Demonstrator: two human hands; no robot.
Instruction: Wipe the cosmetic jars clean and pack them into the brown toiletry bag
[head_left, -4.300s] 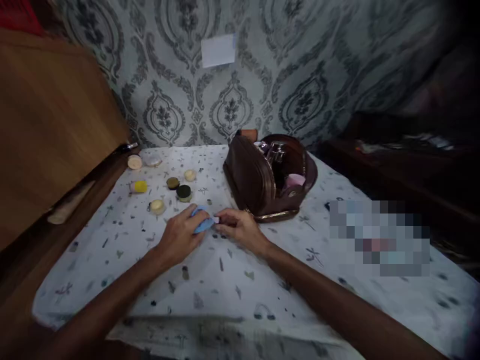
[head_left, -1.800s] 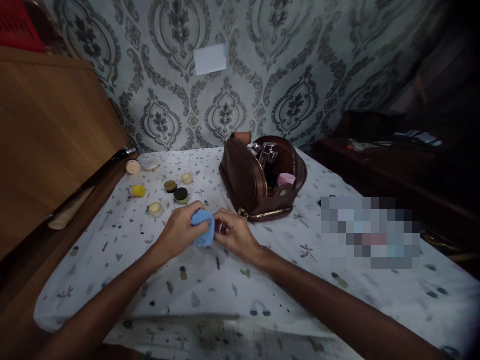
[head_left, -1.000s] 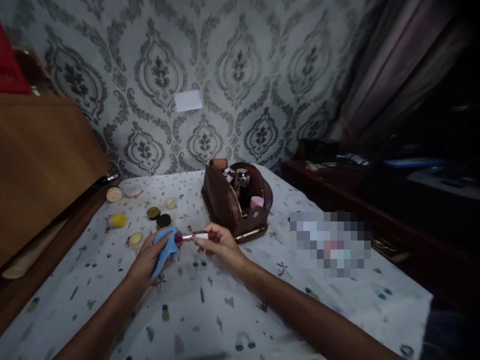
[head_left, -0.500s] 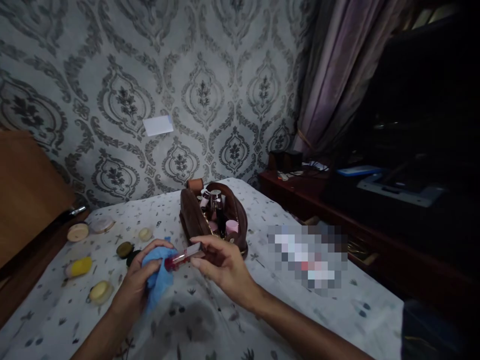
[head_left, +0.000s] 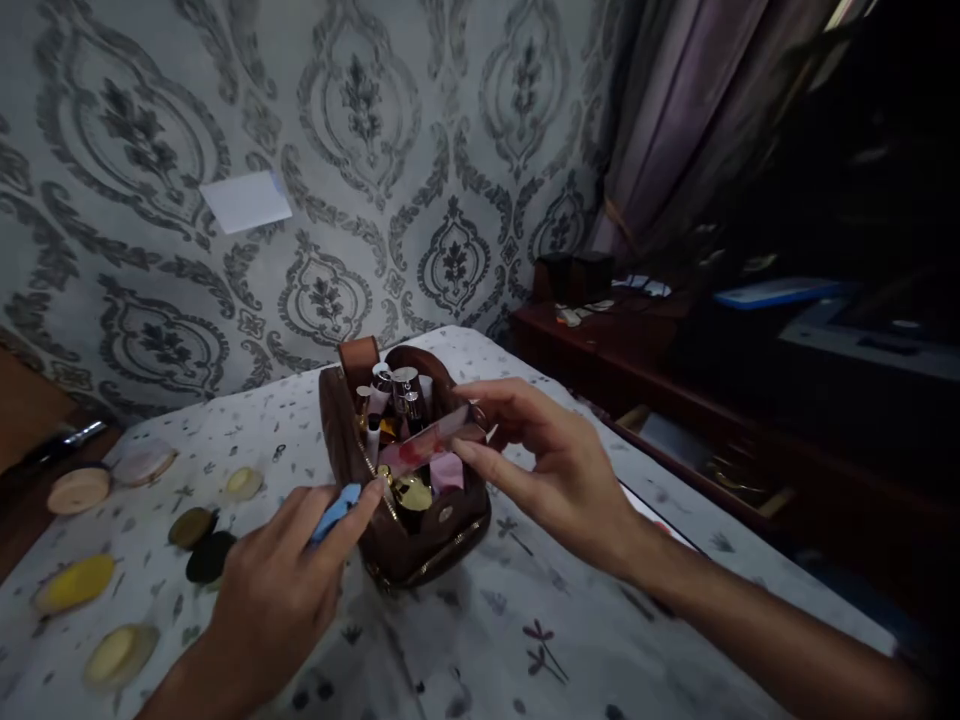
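Note:
My right hand (head_left: 555,465) pinches a pink-red lip gloss tube (head_left: 427,444) between thumb and fingers. The tube lies slantwise over the opening of a brown cosmetic bag (head_left: 427,550), its clear end toward the left. Inside the unzipped bag stand several bottles with shiny caps (head_left: 406,380) and a pink item (head_left: 447,471). My left hand (head_left: 281,575) is closed around a blue cloth (head_left: 334,512), mostly hidden by the fingers. Its index fingertip touches the bag's near-left edge.
On the patterned sheet at left lie a yellow item (head_left: 75,585), a cream round container (head_left: 120,655), dark round lids (head_left: 210,557) and round compacts (head_left: 79,490). A dark red desk (head_left: 585,345) with an open drawer (head_left: 705,465) stands at right, beside the bed.
My right hand has carried the lip gloss away from the cloth, over to the bag's opening. My left hand has moved against the bag's rim with the cloth. The view has shifted closer.

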